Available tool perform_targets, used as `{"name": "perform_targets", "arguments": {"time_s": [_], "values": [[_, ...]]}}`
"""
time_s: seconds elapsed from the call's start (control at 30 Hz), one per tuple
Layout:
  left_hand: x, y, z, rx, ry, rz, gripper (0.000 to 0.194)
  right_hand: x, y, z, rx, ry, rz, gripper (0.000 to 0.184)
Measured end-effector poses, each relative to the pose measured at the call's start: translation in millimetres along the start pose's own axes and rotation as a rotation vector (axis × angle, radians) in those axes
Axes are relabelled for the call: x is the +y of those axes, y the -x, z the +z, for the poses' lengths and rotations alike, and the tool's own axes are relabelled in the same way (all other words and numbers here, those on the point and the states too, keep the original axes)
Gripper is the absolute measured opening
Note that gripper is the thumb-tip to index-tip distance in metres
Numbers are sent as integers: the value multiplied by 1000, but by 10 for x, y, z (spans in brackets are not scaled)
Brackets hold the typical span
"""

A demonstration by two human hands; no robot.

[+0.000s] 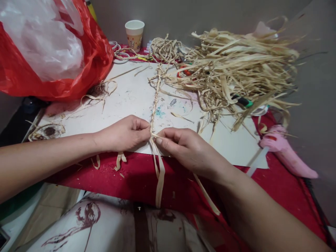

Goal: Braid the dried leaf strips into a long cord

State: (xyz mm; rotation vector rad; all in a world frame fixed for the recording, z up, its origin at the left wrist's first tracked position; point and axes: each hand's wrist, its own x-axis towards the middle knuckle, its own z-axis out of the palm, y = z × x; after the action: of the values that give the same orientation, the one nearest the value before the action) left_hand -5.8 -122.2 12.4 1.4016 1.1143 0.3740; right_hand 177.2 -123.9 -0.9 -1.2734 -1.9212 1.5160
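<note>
A braid of dry, pale plant fibre runs down the white board toward me, and both hands meet at its near end. My left hand pinches the braid from the left side. On the other side my right hand is closed, thumb against fingers, on a fibre strip drawn out to the right. Loose strips hang from the braid's end over the red cloth. Another strip tail shows below my right hand. The fingertips partly hide the working end.
A large heap of dry fibre lies at the back right, with a green-and-black tool in it. A coiled braid and paper cup are at the back. A red plastic bag fills the left; a pink object lies right.
</note>
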Motion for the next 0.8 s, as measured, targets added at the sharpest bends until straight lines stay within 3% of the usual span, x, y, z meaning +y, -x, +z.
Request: {"name": "perform_targets", "arguments": {"time_s": [0.1,0.33,0.43,0.57,0.7,0.8], "values": [[-9,8,14,19,-34,17,23,-5,17,-9,48,-5,34,30],[108,3,114,57,-92,44,18,-103,90,-6,-77,-468,214,25],[184,-20,173,58,-74,31,20,-122,143,-1,-54,-463,195,23],[207,-55,234,108,9,26,21,-94,213,66,39,-226,98,26],[169,-52,264,159,77,16,23,-63,238,150,157,214,-52,30],[158,-30,293,162,116,16,30,-53,232,164,161,510,-59,29]]}}
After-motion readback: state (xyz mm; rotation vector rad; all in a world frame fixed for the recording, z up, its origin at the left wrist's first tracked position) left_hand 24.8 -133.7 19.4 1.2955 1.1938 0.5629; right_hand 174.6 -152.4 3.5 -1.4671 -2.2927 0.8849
